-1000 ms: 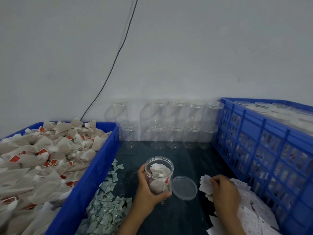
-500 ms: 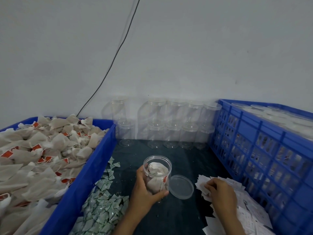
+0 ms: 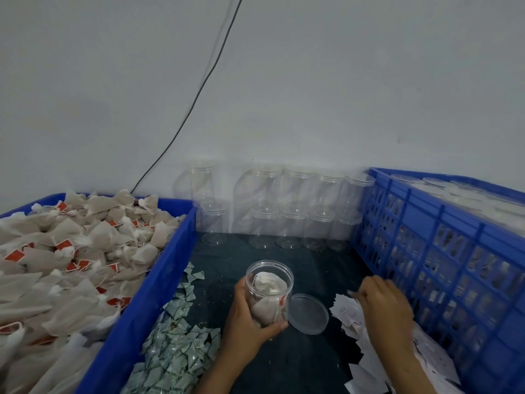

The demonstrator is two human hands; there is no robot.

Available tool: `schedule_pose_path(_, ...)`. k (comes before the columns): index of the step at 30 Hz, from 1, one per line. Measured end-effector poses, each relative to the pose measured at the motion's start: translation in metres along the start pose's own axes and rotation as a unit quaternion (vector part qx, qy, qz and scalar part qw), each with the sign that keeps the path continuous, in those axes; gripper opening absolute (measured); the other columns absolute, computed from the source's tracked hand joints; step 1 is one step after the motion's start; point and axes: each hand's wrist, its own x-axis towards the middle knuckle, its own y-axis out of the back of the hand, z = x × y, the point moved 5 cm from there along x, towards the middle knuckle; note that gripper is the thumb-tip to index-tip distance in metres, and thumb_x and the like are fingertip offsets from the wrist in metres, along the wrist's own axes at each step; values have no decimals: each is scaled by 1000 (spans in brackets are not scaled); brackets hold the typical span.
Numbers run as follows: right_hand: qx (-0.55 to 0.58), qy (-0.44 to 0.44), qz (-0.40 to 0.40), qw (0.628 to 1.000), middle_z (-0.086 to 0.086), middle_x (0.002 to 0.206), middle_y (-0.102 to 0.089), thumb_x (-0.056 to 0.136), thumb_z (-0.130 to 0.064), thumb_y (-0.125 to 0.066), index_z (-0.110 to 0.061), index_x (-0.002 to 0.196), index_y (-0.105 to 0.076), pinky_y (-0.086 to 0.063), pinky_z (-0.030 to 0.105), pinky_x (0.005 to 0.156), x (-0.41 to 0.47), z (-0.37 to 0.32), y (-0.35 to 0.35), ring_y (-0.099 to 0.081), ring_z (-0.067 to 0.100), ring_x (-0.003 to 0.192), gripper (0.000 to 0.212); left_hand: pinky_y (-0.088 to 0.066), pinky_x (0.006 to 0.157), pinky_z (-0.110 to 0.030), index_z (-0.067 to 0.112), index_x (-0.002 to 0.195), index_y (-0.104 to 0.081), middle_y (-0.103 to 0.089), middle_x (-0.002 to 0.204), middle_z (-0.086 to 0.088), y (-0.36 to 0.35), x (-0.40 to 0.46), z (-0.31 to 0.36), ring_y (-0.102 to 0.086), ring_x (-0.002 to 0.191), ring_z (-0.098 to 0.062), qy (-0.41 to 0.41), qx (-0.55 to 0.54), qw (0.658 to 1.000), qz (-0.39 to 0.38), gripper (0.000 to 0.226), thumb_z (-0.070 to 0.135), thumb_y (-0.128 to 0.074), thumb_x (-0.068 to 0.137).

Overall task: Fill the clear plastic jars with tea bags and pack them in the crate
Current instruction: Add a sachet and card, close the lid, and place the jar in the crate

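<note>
Head view. An open, round clear plastic jar (image 3: 270,294) stands upright near the middle of the dark cloth-covered bench (image 3: 298,362), packed with crumpled off-white mesh tea bags (image 3: 267,285); a red tag shows through its wall. The left hand (image 3: 247,322) grips it — fingers curled behind, thumb across the lower front. Just right of the jar, touching its base, lies a flat round translucent lid (image 3: 308,313). The right hand (image 3: 383,305) rests on a loose heap of small white paper slips (image 3: 360,368) toward the bench's right edge; whether its curled fingers pinch one cannot be told. A solid-walled blue plastic bin (image 3: 147,302) at the left edge holds heaped tea bags with red tags. A blue lattice-walled plastic crate (image 3: 443,251) at the right edge holds lidded jars. Empty clear jars (image 3: 292,206) — stacked two high — line the back edge. Pale green folded sachets (image 3: 176,348) lie beside the bin.
</note>
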Motion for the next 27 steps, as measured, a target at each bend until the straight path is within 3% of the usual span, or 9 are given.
schedule_pose_path(2, -36, 7, -147, 988, 3, 71, -61, 65, -14, -87, -15, 64, -52, -39, 32, 54, -6, -1, -27, -58, 23, 65, 35, -47, 102, -40, 32, 134, -32, -53, 132, 4, 0, 0, 1, -54, 120, -11, -2, 0, 1000, 1, 101, 17, -92, 55)
schedule_pose_path(5, 47, -139, -301, 942, -9, 76, -61, 84, -33, -69, -24, 68, -47, -33, 22, 54, -22, 16, -53, -57, 8, 72, 29, -47, 103, -38, 36, 131, -33, -53, 132, 5, 0, -1, 0, -54, 120, -9, -5, -1, 1000, 5, 99, 16, -93, 54)
schedule_pose_path(9, 124, -195, -296, 927, -8, 67, -59, 81, -25, -74, -20, 67, -55, -40, 26, 56, -16, 26, -54, -57, 7, 65, 24, -47, 103, -40, 39, 130, -33, -52, 133, 6, 0, -1, -1, -54, 121, -10, -5, -4, 1000, 5, 100, 20, -93, 53)
schedule_pose_path(12, 99, -177, -328, 923, -3, 88, -66, 88, -8, -63, -19, 85, -63, -46, 26, 68, -9, 27, -51, -62, 12, 81, 11, -48, 102, -42, 37, 133, -32, -52, 133, 5, 0, -1, -1, -54, 121, -11, -5, -8, 1000, 1, 101, 23, -92, 52)
schedule_pose_path(14, 115, -181, -256, 943, -2, 94, -69, 91, -6, -60, -20, 90, -67, -48, 27, 68, 1, 26, -37, -62, 12, 81, 15, -48, 101, -41, 36, 133, -32, -53, 132, 5, -1, -1, 0, -54, 120, -10, -8, -4, 1000, 0, 102, 32, -91, 50)
schedule_pose_path(16, 208, -176, -128, 954, -9, 77, -70, 87, -6, -68, -23, 73, -66, -49, 27, 63, 14, 15, -12, -62, 7, 69, 22, -49, 100, -37, 40, 131, -32, -53, 131, 7, 0, -2, 2, -55, 118, -7, -10, 1, 1000, 5, 102, 43, -88, 46)
schedule_pose_path(20, 325, -95, 4, 941, -20, 68, -66, 76, -11, -76, -22, 70, -70, -49, 16, 62, 43, -37, 37, -63, -1, 67, 14, -49, 99, -36, 40, 129, -33, -53, 131, 8, 0, -2, 3, -54, 118, -6, -18, 8, 1000, 8, 100, 34, -91, 49)
schedule_pose_path(23, 335, 24, -25, 942, -14, 73, -64, 73, -15, -78, -17, 70, -71, -47, 17, 68, 60, -84, 52, -59, 3, 73, 9, -51, 96, -37, 34, 131, -36, -56, 128, 8, 0, -1, 6, -57, 115, -7, -27, 4, 1000, 15, 97, 33, -91, 51)
schedule_pose_path(27, 198, 172, -215, 941, -13, 84, -61, 83, -26, -71, -21, 80, -70, -38, 16, 73, 66, -135, 33, -53, 1, 80, 6, -53, 90, -28, 40, 130, -36, -55, 127, 14, -1, -3, 10, -57, 111, 1, -29, 0, 999, 16, 94, 38, -90, 53)
